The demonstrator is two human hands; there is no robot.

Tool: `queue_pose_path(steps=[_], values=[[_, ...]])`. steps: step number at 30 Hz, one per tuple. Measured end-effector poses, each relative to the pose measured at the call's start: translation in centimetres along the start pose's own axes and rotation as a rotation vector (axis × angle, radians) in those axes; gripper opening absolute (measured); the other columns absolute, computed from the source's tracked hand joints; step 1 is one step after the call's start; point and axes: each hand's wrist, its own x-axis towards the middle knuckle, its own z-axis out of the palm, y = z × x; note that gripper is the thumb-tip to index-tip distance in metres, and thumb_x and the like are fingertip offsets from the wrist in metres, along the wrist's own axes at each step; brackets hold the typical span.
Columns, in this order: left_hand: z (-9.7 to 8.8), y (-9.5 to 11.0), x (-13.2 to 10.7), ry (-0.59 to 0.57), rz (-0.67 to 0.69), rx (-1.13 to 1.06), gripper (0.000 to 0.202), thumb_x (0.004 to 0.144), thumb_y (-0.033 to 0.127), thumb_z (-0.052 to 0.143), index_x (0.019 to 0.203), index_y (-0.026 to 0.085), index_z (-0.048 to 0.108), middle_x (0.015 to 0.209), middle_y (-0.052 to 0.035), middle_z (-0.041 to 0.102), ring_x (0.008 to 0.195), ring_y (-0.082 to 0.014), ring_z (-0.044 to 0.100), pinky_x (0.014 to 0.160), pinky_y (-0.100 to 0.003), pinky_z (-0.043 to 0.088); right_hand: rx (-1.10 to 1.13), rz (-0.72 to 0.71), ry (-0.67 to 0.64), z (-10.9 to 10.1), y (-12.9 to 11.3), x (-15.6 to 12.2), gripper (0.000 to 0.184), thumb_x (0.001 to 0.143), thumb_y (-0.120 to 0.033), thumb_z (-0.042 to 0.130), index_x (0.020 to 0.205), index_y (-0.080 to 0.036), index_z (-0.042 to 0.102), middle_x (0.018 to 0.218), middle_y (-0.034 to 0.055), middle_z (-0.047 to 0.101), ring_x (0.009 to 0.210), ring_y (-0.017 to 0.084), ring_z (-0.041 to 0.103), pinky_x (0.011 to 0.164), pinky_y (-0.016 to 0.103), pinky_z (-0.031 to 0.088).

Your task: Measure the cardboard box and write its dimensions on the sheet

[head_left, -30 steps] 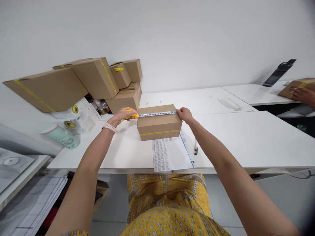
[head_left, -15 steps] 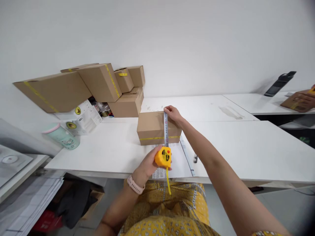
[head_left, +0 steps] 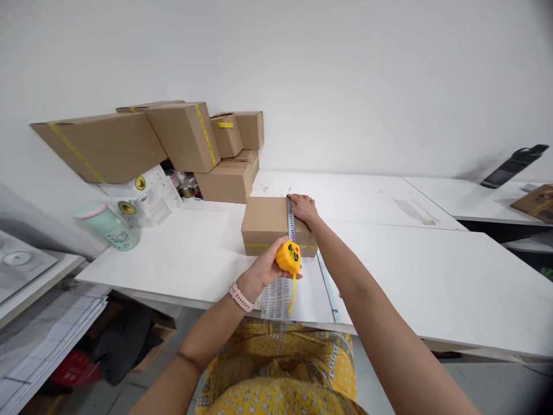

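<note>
A closed cardboard box (head_left: 265, 218) with a yellow tape strip round its side sits on the white table. My left hand (head_left: 268, 266) grips a yellow tape measure (head_left: 288, 257) at the box's near side, its yellow wrist strap dangling. The pulled-out blade (head_left: 291, 223) runs across the box top from front to back. At the far edge my right hand (head_left: 305, 207) rests on the box, fingers closed over the blade's end and pressing it there. Beneath the tape measure lies a printed sheet (head_left: 276, 298), partly under the box.
Several cardboard boxes (head_left: 224, 180) are stacked at the back left. A mint tumbler (head_left: 110, 227) and white cartons with avocado pictures (head_left: 149, 202) stand before them. Far right are a dark bottle (head_left: 512, 167) and another cardboard box (head_left: 536, 203). The table's front edge is close to my body.
My left hand has moved the tape measure up, closer to the box, and the exposed blade is shorter. My right hand has flattened more over the box top. The view has shifted slightly.
</note>
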Motion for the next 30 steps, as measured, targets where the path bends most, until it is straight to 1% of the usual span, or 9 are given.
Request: queue_pose_path(steps=[9,12,14,18,20,22,24,27,30], values=[[-0.6,-1.7,-0.2,-0.015,0.037,-0.004,0.038,0.093,0.052,0.063,0.1,0.014,0.06,0.084,-0.0078,0.066,0.068,-0.0223,0.069,0.065,-0.046,0.064,-0.058,-0.027,0.016,0.4,-0.3,-0.3,0.054,0.098,-0.024,0.032,0.149,-0.027,0.052,0.15,0.008,0.057,0.134,0.032,0.048,0.111,0.051,0.035],[-0.6,-1.6,-0.1,-0.019,0.031,-0.008,0.039,0.091,0.051,0.063,0.099,0.013,0.061,0.086,-0.0089,0.065,0.07,-0.022,0.068,0.063,-0.044,0.063,0.08,-0.014,0.061,0.4,-0.3,0.0,0.053,0.098,-0.026,0.034,0.145,-0.025,0.056,0.146,0.0087,0.06,0.134,0.032,0.049,0.114,0.053,0.033],[-1.0,-1.8,-0.4,-0.026,0.059,0.022,0.042,0.088,0.053,0.066,0.098,0.012,0.062,0.088,-0.0097,0.065,0.071,-0.0219,0.067,0.06,-0.041,0.063,0.292,0.04,0.173,0.0,0.2,0.1,0.052,0.097,-0.029,0.034,0.143,-0.024,0.058,0.144,0.0091,0.062,0.132,0.029,0.052,0.115,0.052,0.035],[-3.5,-2.4,-2.2,0.085,0.412,0.164,0.052,0.075,0.054,0.078,0.107,0.017,0.062,0.099,-0.0066,0.063,0.076,-0.0205,0.064,0.058,-0.038,0.063,0.666,0.223,0.532,-1.2,2.8,-2.1,0.049,0.096,-0.039,0.037,0.132,-0.02,0.064,0.138,0.0116,0.065,0.125,0.025,0.058,0.11,0.046,0.043],[-5.7,-2.3,-2.8,0.227,0.583,0.221,0.053,0.072,0.052,0.08,0.11,0.02,0.06,0.101,-0.0041,0.062,0.079,-0.0187,0.063,0.059,-0.035,0.064,0.725,0.318,0.586,-1.6,4.4,-4.6,0.044,0.093,-0.04,0.043,0.123,-0.019,0.067,0.128,0.0124,0.07,0.118,0.026,0.062,0.106,0.046,0.046],[-8.1,-1.8,-2.9,0.358,0.654,0.241,0.051,0.07,0.051,0.079,0.107,0.02,0.06,0.099,-0.0027,0.061,0.078,-0.017,0.062,0.06,-0.033,0.063,0.769,0.403,0.512,-1.8,5.4,-7.5,0.041,0.091,-0.04,0.047,0.118,-0.019,0.069,0.117,0.0123,0.073,0.109,0.026,0.065,0.102,0.046,0.048],[-10.1,-1.0,-2.3,0.424,0.666,0.233,0.049,0.069,0.05,0.078,0.102,0.02,0.059,0.099,-0.0023,0.061,0.079,-0.0163,0.062,0.061,-0.032,0.063,0.855,0.439,0.343,-1.9,5.5,-10.1,0.042,0.092,-0.044,0.048,0.119,-0.019,0.069,0.115,0.0121,0.073,0.103,0.025,0.067,0.097,0.045,0.051],[-11.6,0.8,-1.2,0.396,0.633,0.221,0.047,0.068,0.05,0.077,0.099,0.02,0.058,0.099,-0.0022,0.061,0.078,-0.0166,0.064,0.061,-0.033,0.063,1.012,0.37,0.088,-2.5,4.4,-12.4,0.05,0.094,-0.057,0.049,0.125,-0.022,0.067,0.127,0.0118,0.07,0.105,0.025,0.067,0.091,0.042,0.054],[-11.4,3.2,-0.8,0.329,0.631,0.228,0.045,0.069,0.048,0.076,0.1,0.02,0.058,0.095,-0.0018,0.063,0.072,-0.0172,0.066,0.059,-0.035,0.063,0.995,0.252,0.041,-4.1,3.1,-12.4,0.056,0.091,-0.064,0.053,0.128,-0.025,0.066,0.139,0.0099,0.064,0.117,0.026,0.062,0.096,0.041,0.052]])
